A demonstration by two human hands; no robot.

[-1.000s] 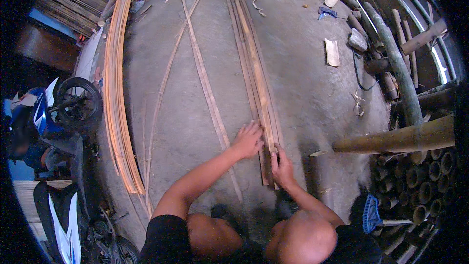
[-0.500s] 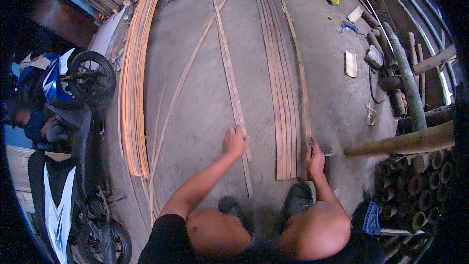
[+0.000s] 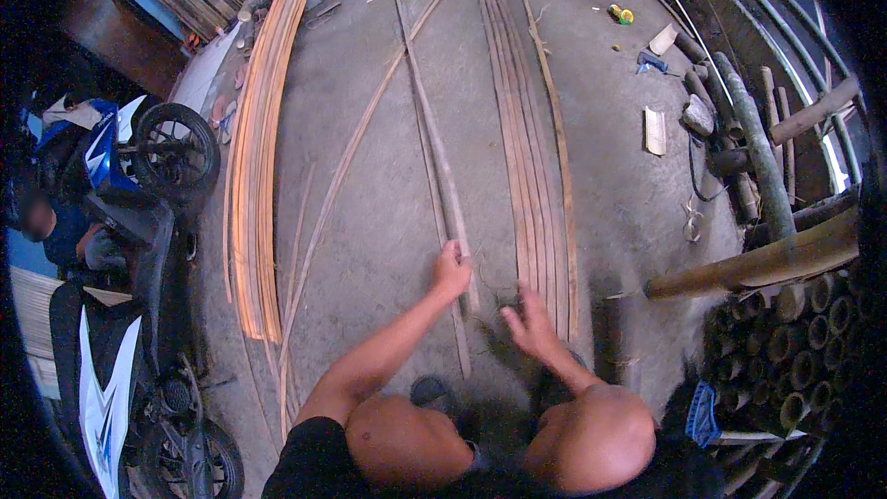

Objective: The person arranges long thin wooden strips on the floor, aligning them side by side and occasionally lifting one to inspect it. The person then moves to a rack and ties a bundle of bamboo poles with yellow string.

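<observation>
Bamboo strips are lying lengthwise on the concrete floor (image 3: 370, 249), and the person, squatting at its near edge, is now working the loose pair of strips (image 3: 434, 176) near the middle rather than the flat bundle of strips (image 3: 527, 157) just to its right. The left hand (image 3: 451, 270) is resting on the near part of that pair with its fingers curled over a strip, though whether they are gripping it or only pressing on it cannot be told. The right hand (image 3: 529, 322), which half a second ago was at the near end of the bundle on its right side, is now hovering between the pair and the bundle, fingers spread and holding nothing. That shift suggests the bundle is being left as laid and the pair is getting attention. A thick stack of orange-brown slats (image 3: 259, 157) is curving along the left side, with a blue-and-white motorbike (image 3: 111, 222) beyond it and bamboo poles (image 3: 767, 259) piled at the right edge.
</observation>
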